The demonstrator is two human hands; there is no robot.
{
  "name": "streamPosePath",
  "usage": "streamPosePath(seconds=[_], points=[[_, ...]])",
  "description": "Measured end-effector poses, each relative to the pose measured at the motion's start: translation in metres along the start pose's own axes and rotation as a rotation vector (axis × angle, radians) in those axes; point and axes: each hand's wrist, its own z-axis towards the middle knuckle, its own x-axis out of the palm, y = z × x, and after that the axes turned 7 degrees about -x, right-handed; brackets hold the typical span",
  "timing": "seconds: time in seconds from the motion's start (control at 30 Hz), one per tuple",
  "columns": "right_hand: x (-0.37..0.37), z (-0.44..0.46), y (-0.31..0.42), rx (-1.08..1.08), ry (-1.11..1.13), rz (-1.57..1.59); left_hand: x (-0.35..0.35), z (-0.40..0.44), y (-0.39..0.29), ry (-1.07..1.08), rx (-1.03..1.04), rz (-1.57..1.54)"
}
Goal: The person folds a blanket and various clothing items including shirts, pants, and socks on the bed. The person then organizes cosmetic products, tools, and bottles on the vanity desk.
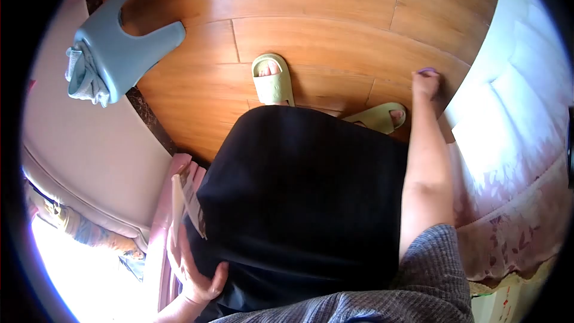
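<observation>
While right hand (425,86) clasps purple item (427,70), spread left hand (194,276) touches thin pale panel (177,206).

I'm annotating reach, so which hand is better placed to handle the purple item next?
Probably the right hand: it is at the purple item, while the left hand is beyond the lap, against a thin flat item.

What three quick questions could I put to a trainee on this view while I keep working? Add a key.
1. Which hand is nearer the purple thing?
2. True or false: the cloth lies on the floor.
3. What colour are the slippers? A) black B) green C) red

Key:
1. The right hand.
2. False; it is on the stool.
3. B
</observation>
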Motion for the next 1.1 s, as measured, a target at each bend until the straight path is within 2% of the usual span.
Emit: streamPosePath(seconds=[0.07, 0.13, 0.17, 0.27, 0.43, 0.53, 0.6, 0.67, 0.73, 0.77, 0.87, 0.97, 1.0, 1.03, 1.07, 1.1], points=[[-0.006, -0.048, 0.034, -0.093, 0.036, -0.021, -0.003, 0.002, -0.008, 0.015, 0.003, 0.031], [-0.002, -0.080, 0.045, -0.157, 0.209, 0.130, 0.000, 0.000, -0.004, -0.007, 0.021, 0.035], [0.005, -0.095, 0.045, -0.183, 0.254, 0.351, 0.000, -0.001, -0.004, -0.001, 0.001, 0.045], [-0.005, -0.139, 0.055, -0.194, 0.280, 0.368, 0.001, -0.005, 0.000, 0.027, 0.037, 0.108], [-0.028, -0.153, 0.063, -0.117, 0.334, 0.045, 0.004, -0.005, 0.021, -0.004, 0.104, 0.037], [-0.022, -0.134, 0.072, -0.155, 0.199, -0.070, 0.006, -0.006, 0.028, 0.018, 0.081, 0.013], [-0.017, -0.118, 0.080, -0.229, 0.194, -0.135, 0.008, -0.004, 0.034, 0.022, 0.065, 0.034], [-0.005, -0.108, 0.088, -0.207, 0.142, -0.211, 0.014, -0.005, 0.044, -0.010, 0.089, 0.065], [-0.006, -0.109, 0.095, -0.263, 0.216, -0.047, 0.014, -0.005, 0.043, 0.000, 0.060, 0.062], [0.006, -0.111, 0.088, -0.350, 0.030, -0.126, 0.013, -0.004, 0.041, -0.010, 0.049, 0.053], [0.019, -0.124, 0.068, -0.292, 0.282, -0.029, 0.010, -0.004, 0.040, -0.012, 0.059, 0.006], [-0.004, -0.173, 0.071, -0.331, 0.449, 0.375, 0.004, -0.008, 0.037, -0.020, 0.108, 0.003], [-0.025, -0.198, 0.084, -0.211, 0.618, 0.580, 0.003, -0.012, 0.038, -0.025, 0.119, -0.007], [-0.039, -0.220, 0.087, -0.097, 0.631, 0.510, 0.003, -0.015, 0.041, -0.046, 0.139, -0.032], [-0.025, -0.234, 0.062, -0.145, 0.676, 0.388, 0.002, -0.019, 0.042, -0.058, 0.144, -0.032], [-0.032, -0.255, 0.057, -0.207, 0.652, 0.446, 0.002, -0.023, 0.044, -0.073, 0.155, -0.037]])
